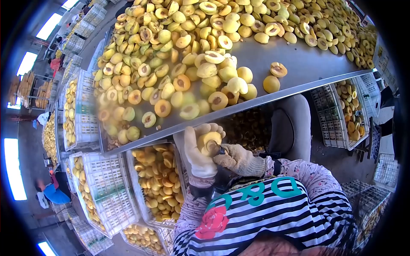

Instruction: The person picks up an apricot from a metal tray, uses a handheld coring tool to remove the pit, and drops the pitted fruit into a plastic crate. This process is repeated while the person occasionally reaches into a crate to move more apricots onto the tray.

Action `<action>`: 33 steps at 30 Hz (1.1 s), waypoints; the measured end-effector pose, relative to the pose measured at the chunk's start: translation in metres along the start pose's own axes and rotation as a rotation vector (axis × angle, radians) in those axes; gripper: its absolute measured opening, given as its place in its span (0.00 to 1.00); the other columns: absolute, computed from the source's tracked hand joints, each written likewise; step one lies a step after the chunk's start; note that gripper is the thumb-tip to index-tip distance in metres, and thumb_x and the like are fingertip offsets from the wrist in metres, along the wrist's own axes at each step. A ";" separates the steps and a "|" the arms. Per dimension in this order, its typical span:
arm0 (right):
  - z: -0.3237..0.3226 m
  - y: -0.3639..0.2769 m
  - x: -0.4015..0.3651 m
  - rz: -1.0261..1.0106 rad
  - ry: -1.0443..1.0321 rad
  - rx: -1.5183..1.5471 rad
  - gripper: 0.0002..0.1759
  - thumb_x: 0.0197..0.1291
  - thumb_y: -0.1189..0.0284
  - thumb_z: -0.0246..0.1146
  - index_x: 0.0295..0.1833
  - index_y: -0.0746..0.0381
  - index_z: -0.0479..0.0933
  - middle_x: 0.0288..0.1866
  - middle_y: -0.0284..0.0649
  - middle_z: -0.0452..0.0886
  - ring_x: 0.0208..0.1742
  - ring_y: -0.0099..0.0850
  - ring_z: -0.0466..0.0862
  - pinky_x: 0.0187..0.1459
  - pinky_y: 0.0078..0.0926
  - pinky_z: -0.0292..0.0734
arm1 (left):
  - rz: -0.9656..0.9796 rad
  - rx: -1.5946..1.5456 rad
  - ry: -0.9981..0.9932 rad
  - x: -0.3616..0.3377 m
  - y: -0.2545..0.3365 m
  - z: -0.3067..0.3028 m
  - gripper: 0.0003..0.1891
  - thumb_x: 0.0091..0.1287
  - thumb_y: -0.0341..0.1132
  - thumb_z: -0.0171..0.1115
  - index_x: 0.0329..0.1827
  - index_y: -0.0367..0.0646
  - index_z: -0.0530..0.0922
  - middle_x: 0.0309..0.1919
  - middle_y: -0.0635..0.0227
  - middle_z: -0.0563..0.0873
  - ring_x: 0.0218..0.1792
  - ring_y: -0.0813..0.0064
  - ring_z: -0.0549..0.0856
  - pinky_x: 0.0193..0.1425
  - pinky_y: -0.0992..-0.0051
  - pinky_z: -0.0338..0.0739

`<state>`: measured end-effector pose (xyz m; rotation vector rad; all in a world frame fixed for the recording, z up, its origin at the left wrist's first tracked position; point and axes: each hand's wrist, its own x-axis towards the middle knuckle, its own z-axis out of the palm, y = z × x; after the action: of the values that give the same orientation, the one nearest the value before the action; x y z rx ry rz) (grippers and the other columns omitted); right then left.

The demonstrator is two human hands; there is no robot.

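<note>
centre frame, below the fruit-heaped desk: left hand, grip clasped round a peach; right hand, grip clenched on a small tool touching it

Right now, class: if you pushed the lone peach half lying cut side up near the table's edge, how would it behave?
The peach half rests on its rounded back, so it would probably rock or tip rather than slide flat. The metal table looks smooth, so it may skid easily. Cut flesh probably bruises under firm fingers.
</note>
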<state>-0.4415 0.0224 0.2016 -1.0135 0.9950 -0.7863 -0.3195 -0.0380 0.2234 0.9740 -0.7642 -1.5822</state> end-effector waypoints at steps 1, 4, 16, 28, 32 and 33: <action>0.000 0.000 -0.001 0.011 0.005 -0.029 0.28 0.70 0.50 0.61 0.59 0.64 0.77 0.48 0.50 0.86 0.50 0.40 0.85 0.55 0.35 0.77 | -0.043 0.016 -0.013 0.001 0.002 -0.003 0.24 0.80 0.49 0.45 0.39 0.36 0.77 0.34 0.52 0.85 0.36 0.57 0.86 0.43 0.61 0.84; -0.007 0.009 0.000 0.028 -0.024 -0.130 0.28 0.69 0.49 0.62 0.58 0.63 0.78 0.46 0.50 0.86 0.49 0.43 0.86 0.54 0.37 0.78 | -0.055 0.305 -0.218 0.007 0.014 -0.012 0.25 0.80 0.48 0.47 0.38 0.33 0.80 0.32 0.53 0.87 0.31 0.64 0.86 0.37 0.70 0.81; -0.011 0.014 0.021 -0.060 -0.129 -0.031 0.22 0.72 0.53 0.62 0.53 0.63 0.79 0.38 0.40 0.85 0.40 0.30 0.82 0.49 0.31 0.77 | 0.174 0.410 -0.132 0.005 0.005 -0.014 0.20 0.79 0.39 0.50 0.39 0.32 0.84 0.38 0.64 0.89 0.43 0.75 0.85 0.53 0.75 0.77; -0.005 0.010 0.007 0.296 -0.248 0.486 0.19 0.76 0.54 0.58 0.41 0.59 0.76 0.21 0.30 0.72 0.18 0.22 0.70 0.19 0.20 0.61 | 0.124 0.250 -0.071 0.002 0.002 -0.018 0.17 0.78 0.37 0.50 0.55 0.33 0.82 0.44 0.58 0.87 0.43 0.69 0.86 0.51 0.72 0.81; 0.009 0.019 0.019 -0.222 -0.012 0.081 0.18 0.77 0.56 0.56 0.42 0.60 0.76 0.21 0.30 0.72 0.18 0.22 0.70 0.19 0.22 0.62 | -0.187 0.260 -0.222 0.024 0.020 -0.019 0.18 0.79 0.38 0.52 0.57 0.32 0.81 0.32 0.60 0.88 0.33 0.73 0.86 0.39 0.77 0.80; 0.002 0.017 0.013 -0.135 -0.058 0.120 0.19 0.77 0.56 0.56 0.45 0.63 0.77 0.25 0.32 0.75 0.24 0.22 0.73 0.25 0.24 0.69 | -0.199 0.269 -0.263 0.024 0.022 -0.020 0.18 0.79 0.38 0.52 0.58 0.32 0.81 0.33 0.61 0.89 0.33 0.76 0.86 0.37 0.79 0.79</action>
<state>-0.4334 0.0176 0.1823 -1.0018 0.8263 -0.9123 -0.2945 -0.0660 0.2283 1.0720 -1.1128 -1.8365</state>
